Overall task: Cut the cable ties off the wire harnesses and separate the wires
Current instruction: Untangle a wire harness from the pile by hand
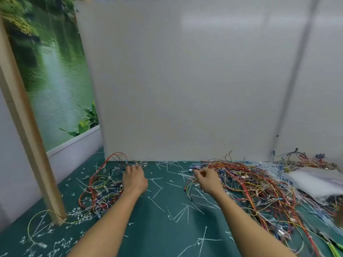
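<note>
Both hands reach forward over the green tabletop [154,232], backs to the camera.

The left hand [134,178] has its fingers [129,169] curled down and away, mostly hidden behind the knuckles. A red wire loop [115,157] arches up and ends right at those fingertips. Whether they actually grip it cannot be told. Just left of these fingers and nearer the person lies the smaller wire pile [103,191], a loose tangle of red, yellow and black leads.

The right hand [207,179] has its fingers [198,172] closed in a pinch, thumb against forefinger, on a few red and yellow wires [187,184]. These hang from the pinch down to the tabletop. A white connector [190,170] sits just beyond the fingertips. Directly right of these fingers, touching the hand's far side, spreads the large harness tangle [259,184], running on toward the person's right.

Cut cable ties [157,200], thin white strips, are strewn between the two sets of fingers and all across the tabletop nearer the person.

Beyond both sets of fingers stands an upright grey board [185,80]. Well to the right of the right fingers a clear plastic bag [315,180] lies on the tangle. Far left of the left fingers rises a wooden post [31,138]. A green-handled tool [333,246], blurred, lies at the near right edge.
</note>
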Action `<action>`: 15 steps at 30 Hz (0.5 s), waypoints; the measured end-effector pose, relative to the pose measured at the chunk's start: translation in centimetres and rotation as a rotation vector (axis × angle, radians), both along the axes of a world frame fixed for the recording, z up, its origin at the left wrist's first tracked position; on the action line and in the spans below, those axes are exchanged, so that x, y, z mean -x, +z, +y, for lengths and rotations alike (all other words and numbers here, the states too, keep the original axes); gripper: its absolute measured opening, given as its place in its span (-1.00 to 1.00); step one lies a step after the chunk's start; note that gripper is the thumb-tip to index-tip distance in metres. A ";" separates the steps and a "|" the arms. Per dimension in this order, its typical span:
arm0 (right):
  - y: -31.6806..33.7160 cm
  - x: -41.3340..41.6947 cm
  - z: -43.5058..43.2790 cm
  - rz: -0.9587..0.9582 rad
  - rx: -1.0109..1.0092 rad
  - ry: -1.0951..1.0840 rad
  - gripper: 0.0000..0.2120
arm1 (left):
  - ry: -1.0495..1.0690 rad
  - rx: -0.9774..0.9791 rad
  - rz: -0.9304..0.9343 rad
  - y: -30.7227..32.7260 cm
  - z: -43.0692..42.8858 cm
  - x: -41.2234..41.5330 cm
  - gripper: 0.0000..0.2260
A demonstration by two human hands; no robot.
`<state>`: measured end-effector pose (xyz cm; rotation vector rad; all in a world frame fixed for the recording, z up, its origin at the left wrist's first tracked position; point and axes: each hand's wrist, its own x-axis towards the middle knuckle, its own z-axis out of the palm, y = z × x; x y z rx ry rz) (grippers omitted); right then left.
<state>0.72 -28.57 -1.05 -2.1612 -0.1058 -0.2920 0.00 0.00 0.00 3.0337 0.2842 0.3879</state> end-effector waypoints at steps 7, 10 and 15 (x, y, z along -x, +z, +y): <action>-6.1 1.0 0.1 0.054 -0.019 -0.121 -0.51 | 0.221 0.118 -0.048 -3.8 1.0 0.4 -0.62; -6.3 0.9 0.1 0.037 0.004 -0.128 -0.53 | 0.238 0.168 -0.105 -5.6 0.9 0.8 -0.70; -7.0 0.8 -0.5 -0.020 -0.012 -0.106 -0.55 | 0.212 0.213 -0.166 -7.3 1.4 0.6 -0.68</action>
